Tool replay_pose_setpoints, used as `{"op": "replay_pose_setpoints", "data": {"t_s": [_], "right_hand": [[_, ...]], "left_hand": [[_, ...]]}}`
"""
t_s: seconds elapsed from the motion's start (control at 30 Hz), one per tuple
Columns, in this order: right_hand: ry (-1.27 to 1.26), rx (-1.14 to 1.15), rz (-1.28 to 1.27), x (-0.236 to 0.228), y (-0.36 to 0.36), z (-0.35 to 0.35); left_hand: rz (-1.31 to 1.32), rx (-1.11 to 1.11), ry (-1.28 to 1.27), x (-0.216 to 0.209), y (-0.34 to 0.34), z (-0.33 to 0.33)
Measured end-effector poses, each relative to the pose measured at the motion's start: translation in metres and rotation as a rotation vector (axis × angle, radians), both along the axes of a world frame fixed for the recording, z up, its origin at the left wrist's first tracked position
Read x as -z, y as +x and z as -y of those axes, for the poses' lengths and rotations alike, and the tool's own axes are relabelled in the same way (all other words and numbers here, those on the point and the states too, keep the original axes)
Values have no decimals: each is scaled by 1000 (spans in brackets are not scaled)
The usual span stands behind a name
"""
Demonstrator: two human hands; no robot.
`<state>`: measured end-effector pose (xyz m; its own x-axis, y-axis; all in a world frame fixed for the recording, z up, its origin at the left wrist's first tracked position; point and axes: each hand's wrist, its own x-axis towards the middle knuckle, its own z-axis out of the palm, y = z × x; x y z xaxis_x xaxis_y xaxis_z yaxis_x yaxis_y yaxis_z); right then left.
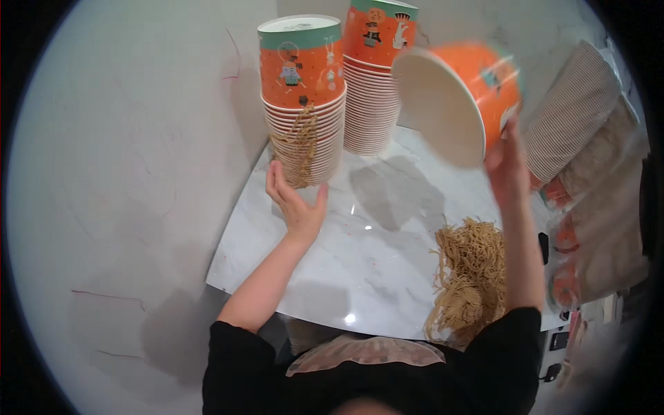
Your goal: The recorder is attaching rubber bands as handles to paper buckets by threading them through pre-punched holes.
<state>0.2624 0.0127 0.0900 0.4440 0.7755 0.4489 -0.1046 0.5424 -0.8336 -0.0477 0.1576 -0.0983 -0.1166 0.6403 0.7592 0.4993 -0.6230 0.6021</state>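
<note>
A: Noodles (470,277) first, a loose tan heap at the lower right of the frame, lying on the near edge of the marble tabletop (373,249), just beside the person's right forearm.

B: And the hands?

A: The left hand (296,202) is left of centre, palm up, fingers spread open and curled a little. A dangling clump of noodle strands (299,149) hangs just above it, in front of the nearer stack. Whether the fingertips actually pinch the strands, I cannot tell; they are at least touching or very nearly so.

B: The right one?

A: The right hand (507,162) is raised at the upper right, fingers closed on the rim and wall of an orange paper bucket (456,100). The bucket is tilted on its side, its white inside turned toward the lower left of the frame, and it is blurred. It is off the table, in the air.

B: What stands behind?

A: Two tall stacks of the same orange printed buckets, at the top centre. The left stack (304,104) is nearer, with a teal band round its top; the right stack (377,83) stands just behind and beside it, against the wall. At the far right edge, striped and clear packets (574,117) lean in a pile.
</note>
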Motion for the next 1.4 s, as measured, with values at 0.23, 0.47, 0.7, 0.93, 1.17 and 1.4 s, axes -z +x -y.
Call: {"op": "replay_pose_setpoints", "data": {"t_s": [0.23,0.47,0.7,0.93,1.17,1.4], "right_hand": [[-472,-726,-792,122,-36,39],[-888,-657,-499,131,-27,58],[-513,205,1215,104,-1,110],[-645,484,1436,140,40,131],[-504,538,1423,133,19,131],[-451,224,849,81,-40,136]], "left_hand": [[-396,596,507,-20,37,83],[-398,579,464,-30,56,111],[-331,444,389,-29,55,117],[-283,392,452,-30,51,112],[-266,412,479,-24,43,112],[-310,469,523,-26,47,113]]}}
